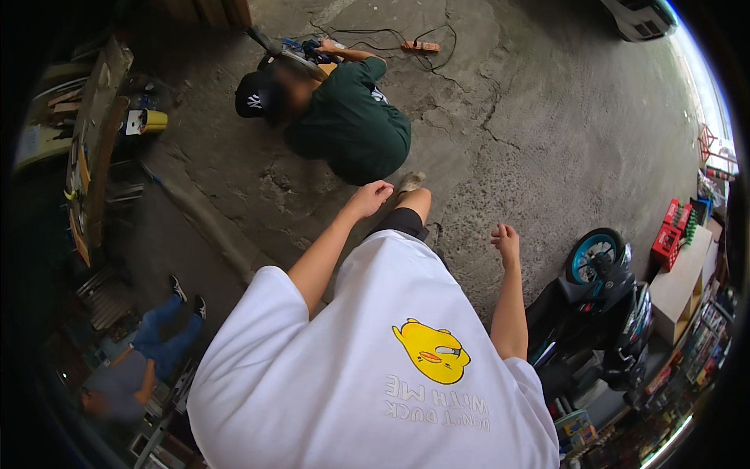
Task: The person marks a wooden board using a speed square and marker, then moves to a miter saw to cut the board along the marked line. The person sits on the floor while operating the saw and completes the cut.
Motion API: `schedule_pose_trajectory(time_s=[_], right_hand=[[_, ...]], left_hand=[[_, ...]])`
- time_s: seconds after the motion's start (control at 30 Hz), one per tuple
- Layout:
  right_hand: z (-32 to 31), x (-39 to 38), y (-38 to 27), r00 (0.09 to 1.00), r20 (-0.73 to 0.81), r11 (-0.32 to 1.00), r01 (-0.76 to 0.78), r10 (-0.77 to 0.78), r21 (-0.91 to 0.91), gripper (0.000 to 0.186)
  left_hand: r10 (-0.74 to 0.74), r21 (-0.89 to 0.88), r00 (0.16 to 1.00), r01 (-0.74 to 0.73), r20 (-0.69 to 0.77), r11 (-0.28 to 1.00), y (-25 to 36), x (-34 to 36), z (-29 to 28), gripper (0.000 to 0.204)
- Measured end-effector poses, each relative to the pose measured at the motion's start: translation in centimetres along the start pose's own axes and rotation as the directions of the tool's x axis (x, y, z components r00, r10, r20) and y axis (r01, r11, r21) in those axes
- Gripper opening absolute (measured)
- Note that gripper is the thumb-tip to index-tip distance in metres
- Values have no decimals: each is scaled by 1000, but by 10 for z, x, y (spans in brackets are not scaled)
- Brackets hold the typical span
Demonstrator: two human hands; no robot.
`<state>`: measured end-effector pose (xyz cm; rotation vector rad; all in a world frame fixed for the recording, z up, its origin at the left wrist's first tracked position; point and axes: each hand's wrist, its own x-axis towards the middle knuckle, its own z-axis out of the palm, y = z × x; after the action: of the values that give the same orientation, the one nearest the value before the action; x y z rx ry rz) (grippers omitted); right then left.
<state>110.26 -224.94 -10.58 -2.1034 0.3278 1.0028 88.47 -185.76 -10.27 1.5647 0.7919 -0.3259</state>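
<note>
My left hand (369,199) hangs in front of my body, its fingers loosely curled together with nothing seen in them. It is close to the back of a crouching person (351,125) in a dark green shirt and black cap; in the picture a small gap separates the two. That person's hand (328,48) reaches toward a blue tool or machine part (301,47), too small to name. Off to the right, my right hand (506,241) hangs with fingers loosely bent and a little apart, holding nothing. My foot (411,182) is out ahead on the floor.
An orange power strip (421,47) with black cords lies on the cracked concrete floor (500,133). A black motorbike with a teal-rimmed wheel (594,256) stands at right, near red crates (670,234). A workbench (101,148) is at left; another person (160,336) is lower left.
</note>
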Motion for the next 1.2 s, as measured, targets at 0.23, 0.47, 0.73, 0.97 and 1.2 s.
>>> schedule_pose_trajectory(time_s=[0.23,0.47,0.73,0.97,1.2], right_hand=[[-17,66,-60,959,283,969,81,-13,-233,41],[-68,151,-152,960,263,895,33,96,-445,39],[-57,259,-334,931,341,815,295,-128,-498,40],[21,326,-462,776,595,637,569,-208,-520,39],[108,377,-535,600,797,472,723,-66,-505,37]], left_hand=[[-481,-225,858,439,-183,870,-105,59,29,33],[-570,-29,805,574,-162,819,-73,118,54,36],[-130,-536,954,-36,-269,843,144,265,3,37],[-282,-701,804,-218,-523,679,167,265,-31,38],[-907,-835,317,387,-277,391,2,193,109,31]])
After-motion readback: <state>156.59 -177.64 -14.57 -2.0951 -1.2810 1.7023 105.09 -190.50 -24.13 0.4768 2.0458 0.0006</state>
